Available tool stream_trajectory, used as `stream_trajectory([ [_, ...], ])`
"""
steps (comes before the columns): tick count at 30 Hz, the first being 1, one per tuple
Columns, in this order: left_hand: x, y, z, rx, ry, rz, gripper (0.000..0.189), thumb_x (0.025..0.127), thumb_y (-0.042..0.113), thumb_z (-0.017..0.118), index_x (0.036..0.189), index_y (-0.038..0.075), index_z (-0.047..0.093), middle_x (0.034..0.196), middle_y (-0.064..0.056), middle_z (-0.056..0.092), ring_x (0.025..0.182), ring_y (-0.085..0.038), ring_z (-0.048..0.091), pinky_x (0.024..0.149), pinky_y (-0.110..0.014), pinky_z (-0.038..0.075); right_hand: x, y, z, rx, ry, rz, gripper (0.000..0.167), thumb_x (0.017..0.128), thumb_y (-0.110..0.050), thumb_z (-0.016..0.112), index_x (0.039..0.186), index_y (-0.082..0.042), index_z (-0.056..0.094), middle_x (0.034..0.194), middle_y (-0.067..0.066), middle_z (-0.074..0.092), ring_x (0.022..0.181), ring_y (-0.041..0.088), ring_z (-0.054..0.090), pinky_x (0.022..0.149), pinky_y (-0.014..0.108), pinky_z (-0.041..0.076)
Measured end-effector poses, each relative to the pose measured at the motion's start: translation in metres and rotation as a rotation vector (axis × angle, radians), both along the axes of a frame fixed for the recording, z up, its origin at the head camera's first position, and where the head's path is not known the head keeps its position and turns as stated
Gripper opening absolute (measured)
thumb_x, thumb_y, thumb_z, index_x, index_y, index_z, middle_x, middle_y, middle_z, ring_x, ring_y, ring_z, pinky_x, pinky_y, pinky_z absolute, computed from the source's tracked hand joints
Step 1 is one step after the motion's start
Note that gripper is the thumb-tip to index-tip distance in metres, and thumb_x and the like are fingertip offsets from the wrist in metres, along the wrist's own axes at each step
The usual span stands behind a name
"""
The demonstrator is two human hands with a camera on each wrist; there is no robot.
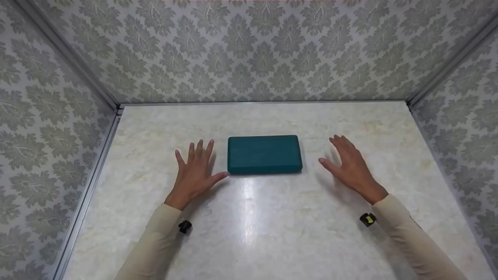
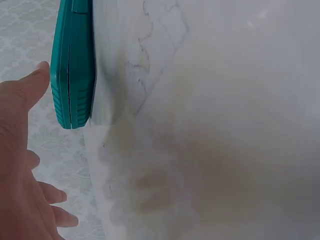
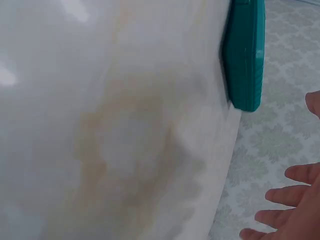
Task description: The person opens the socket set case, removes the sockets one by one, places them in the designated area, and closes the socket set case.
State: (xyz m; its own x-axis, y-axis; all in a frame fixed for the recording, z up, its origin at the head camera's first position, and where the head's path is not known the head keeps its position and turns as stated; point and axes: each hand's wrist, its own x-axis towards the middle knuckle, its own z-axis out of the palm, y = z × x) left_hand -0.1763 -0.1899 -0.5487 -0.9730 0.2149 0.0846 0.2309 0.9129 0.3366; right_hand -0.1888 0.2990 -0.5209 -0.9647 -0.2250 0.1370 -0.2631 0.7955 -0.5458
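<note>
A teal plastic case [image 1: 264, 154], rectangular with rounded edges, lies flat and closed on the pale marbled table. A seam runs along its ribbed side in the left wrist view, where the case [image 2: 75, 65] appears edge-on. My left hand [image 1: 194, 175] is spread to its left, the thumb tip right at the near left corner. Off to the right, my right hand [image 1: 352, 167] hovers with straight fingers and the thumb apart, a gap between it and the case. In the right wrist view the case [image 3: 245, 55] stands clear of those fingertips. Neither hand holds anything.
The marbled table [image 1: 272, 225] meets patterned wall panels [image 1: 264, 50] at the back and both sides, with metal framing [image 1: 87, 202] along the left edge. Small dark devices [image 1: 185, 226] sit at both wrists. Light glares off the table's middle.
</note>
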Motion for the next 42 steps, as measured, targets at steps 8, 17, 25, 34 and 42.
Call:
stream_trajectory([
  [8, -0.003, 0.01, -0.006, 0.096, 0.073, -0.033, 0.112, 0.094, 0.075, 0.072, 0.176, 0.012, 0.028, 0.171, -0.026, 0.039, 0.157, -0.05, 0.035, 0.123, -0.086, 0.007, 0.016, -0.04, -0.002, -0.129, 0.115, 0.124, 0.056, 0.104, -0.026, 0.079, 0.152, -0.001, 0.063, 0.153, 0.02, 0.063, 0.144, 0.039, 0.056, 0.118, 0.063, 0.045],
  [17, -0.007, 0.019, -0.014, 0.16, 0.084, -0.069, 0.11, 0.091, 0.07, 0.078, 0.173, 0.011, 0.035, 0.175, -0.023, 0.035, 0.164, -0.05, 0.021, 0.124, -0.084, 0.011, 0.027, -0.08, -0.013, -0.245, 0.061, 0.264, 0.042, 0.103, -0.023, 0.081, 0.137, 0.0, 0.072, 0.132, 0.014, 0.073, 0.117, 0.029, 0.069, 0.096, 0.053, 0.061],
  [25, -0.012, 0.029, -0.021, 0.263, 0.032, -0.063, 0.113, 0.089, 0.066, 0.083, 0.174, 0.011, 0.034, 0.178, -0.021, 0.032, 0.167, -0.047, 0.017, 0.124, -0.085, 0.003, 0.032, -0.105, -0.029, -0.361, -0.096, 0.307, 0.035, 0.105, -0.029, 0.079, 0.13, -0.004, 0.076, 0.113, 0.002, 0.076, 0.097, 0.015, 0.071, 0.084, 0.033, 0.062],
  [34, -0.022, 0.032, -0.033, 0.383, -0.01, -0.067, 0.116, 0.088, 0.055, 0.09, 0.175, 0.009, 0.028, 0.181, -0.021, 0.023, 0.169, -0.044, 0.01, 0.13, -0.075, -0.004, 0.031, -0.127, -0.049, -0.503, -0.255, 0.303, 0.034, 0.104, -0.021, 0.079, 0.131, 0.0, 0.075, 0.118, 0.012, 0.078, 0.082, 0.021, 0.074, 0.065, 0.026, 0.06],
  [42, -0.031, 0.029, -0.039, 0.42, -0.023, -0.114, 0.123, 0.085, 0.057, 0.092, 0.177, 0.011, 0.024, 0.182, -0.017, 0.023, 0.171, -0.038, 0.003, 0.132, -0.065, -0.012, 0.03, -0.139, -0.056, -0.603, -0.338, 0.234, 0.034, 0.106, -0.022, 0.078, 0.133, -0.001, 0.076, 0.11, 0.01, 0.079, 0.071, 0.016, 0.068, 0.059, 0.024, 0.056],
])
